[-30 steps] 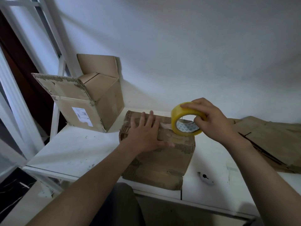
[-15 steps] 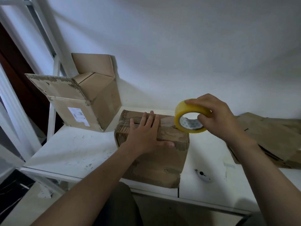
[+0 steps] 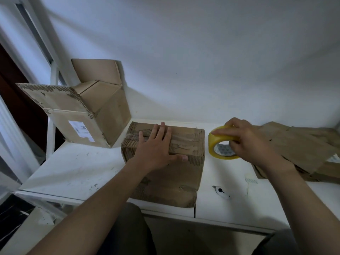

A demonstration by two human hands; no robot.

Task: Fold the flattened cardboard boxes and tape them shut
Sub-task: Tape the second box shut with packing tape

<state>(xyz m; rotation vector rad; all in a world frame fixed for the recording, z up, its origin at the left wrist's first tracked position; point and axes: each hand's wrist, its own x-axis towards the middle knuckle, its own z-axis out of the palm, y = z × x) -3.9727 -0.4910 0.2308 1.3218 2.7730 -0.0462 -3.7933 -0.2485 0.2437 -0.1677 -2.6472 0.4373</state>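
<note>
A worn brown cardboard box [image 3: 185, 144] stands folded on the white table [image 3: 73, 170], its top flaps down. My left hand [image 3: 156, 146] lies flat on the box top, fingers straight, pressing the flaps. My right hand [image 3: 246, 142] grips a yellow tape roll [image 3: 219, 142] just right of the box, at the height of its top edge. Whether a strip runs from the roll to the box is not clear.
A bigger box [image 3: 88, 115] with open flaps stands at the back left. Flattened cardboard [image 3: 301, 148] is piled at the right. A small white cutter [image 3: 221, 192] and a scrap of tape [image 3: 251, 180] lie near the table's front edge.
My right hand has carried the tape roll from over the box's right end out to the right and down beside it. My left hand has stayed pressed on the top.
</note>
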